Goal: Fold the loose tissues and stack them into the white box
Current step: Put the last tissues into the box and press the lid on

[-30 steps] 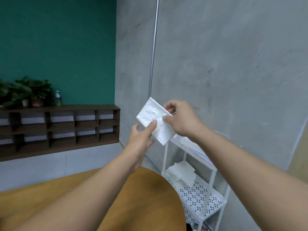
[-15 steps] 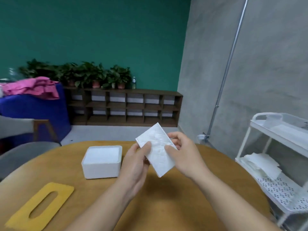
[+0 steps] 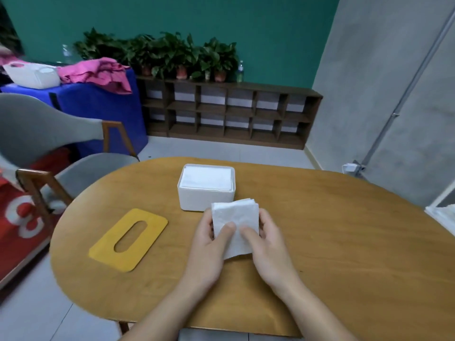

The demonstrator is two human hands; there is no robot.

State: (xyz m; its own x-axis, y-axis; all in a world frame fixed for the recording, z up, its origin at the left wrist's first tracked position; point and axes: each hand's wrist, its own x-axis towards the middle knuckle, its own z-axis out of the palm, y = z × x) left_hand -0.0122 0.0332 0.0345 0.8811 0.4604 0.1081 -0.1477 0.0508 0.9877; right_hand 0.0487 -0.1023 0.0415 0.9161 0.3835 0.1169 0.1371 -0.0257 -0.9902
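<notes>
We hold a folded stack of white tissues [image 3: 236, 223] between both hands, just in front of the white box [image 3: 206, 190] and slightly to its right, above the wooden table [image 3: 344, 242]. Our left hand [image 3: 211, 244] grips the stack's left edge, thumb lying across the top face and fingers curled underneath; our right hand [image 3: 268, 242] grips the right edge the same way, thumb on top, fingers wrapped round the side. The two thumbs nearly meet on the tissue's near half. The stack tilts a little, its far edge almost reaching the box's near wall; we cannot tell whether it touches. The box stands open on the table and is filled nearly to its rim with flat white tissues. To the left of the box, nearer us, lies a yellow lid [image 3: 129, 239] with an oval slot, flat on the table. Beyond the box, left of the table, stands a grey chair [image 3: 44, 134] with wooden arms
</notes>
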